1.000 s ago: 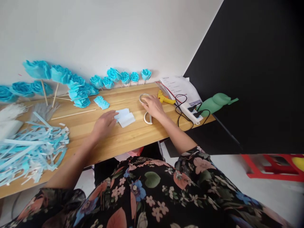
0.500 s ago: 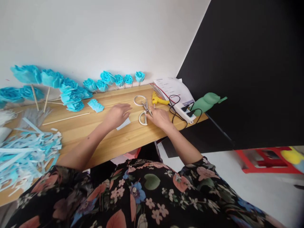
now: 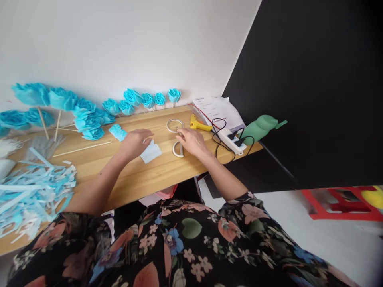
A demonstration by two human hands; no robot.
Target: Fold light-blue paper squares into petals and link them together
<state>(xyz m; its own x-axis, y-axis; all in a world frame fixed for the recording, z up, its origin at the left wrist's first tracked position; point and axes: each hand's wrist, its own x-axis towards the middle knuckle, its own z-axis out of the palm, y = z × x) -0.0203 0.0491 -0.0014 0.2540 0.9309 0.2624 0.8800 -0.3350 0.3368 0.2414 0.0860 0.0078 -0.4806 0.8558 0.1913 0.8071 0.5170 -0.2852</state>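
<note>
My left hand (image 3: 135, 142) lies flat, fingers stretched, on folded pale blue paper pieces (image 3: 152, 153) on the wooden table (image 3: 143, 175). My right hand (image 3: 191, 141) is curled over the middle of white-handled scissors (image 3: 177, 150), which lie on the table. One round handle loop shows beyond my fingers and a D-shaped one near my thumb. The blades are hidden under the hand.
Blue paper roses (image 3: 86, 115) on sticks lean along the wall. A heap of blue paper strips (image 3: 30, 187) covers the table's left. A yellow glue gun (image 3: 199, 124), power strip (image 3: 231, 139), printed sheets (image 3: 218, 107) and a green object (image 3: 261, 126) sit right.
My right hand moved from beside the scissors back onto them. My left hand slid a little left, uncovering more of the pale blue paper.
</note>
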